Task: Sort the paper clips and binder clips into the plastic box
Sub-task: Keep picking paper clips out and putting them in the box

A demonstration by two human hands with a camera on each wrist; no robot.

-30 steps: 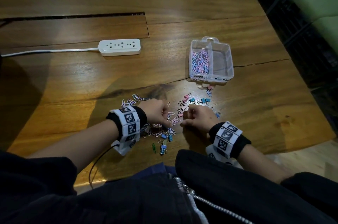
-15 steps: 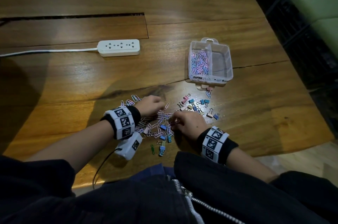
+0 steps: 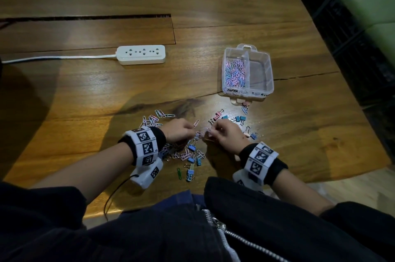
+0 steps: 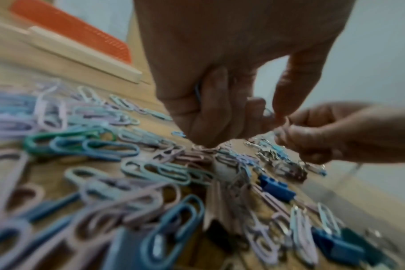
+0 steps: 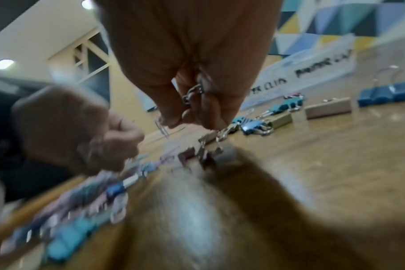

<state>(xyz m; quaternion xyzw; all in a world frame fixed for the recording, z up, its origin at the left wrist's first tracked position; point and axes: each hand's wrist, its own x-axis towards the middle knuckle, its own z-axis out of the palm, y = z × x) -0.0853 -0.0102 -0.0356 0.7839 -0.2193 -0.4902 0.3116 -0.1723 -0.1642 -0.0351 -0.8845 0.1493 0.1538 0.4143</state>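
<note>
Paper clips (image 3: 188,152) in pink, blue and lilac lay scattered with small binder clips (image 3: 239,118) on the wooden table (image 3: 85,90), close to the person's body. Both hands worked low over the middle of this pile, nearly touching each other. The left hand (image 3: 179,132) had its fingers curled, thumb and forefinger pinching a thin wire clip, as the left wrist view showed. The right hand (image 3: 224,135) was also curled, its fingertips (image 5: 173,118) pinching a pale paper clip, with metal clip loops tucked in the palm. Beyond the pile stood the plastic box (image 3: 267,65), clear and split in two: its left compartment held a heap of paper clips, while the right one looked bare. A white power strip (image 3: 141,54) lay well apart to the left.
</note>
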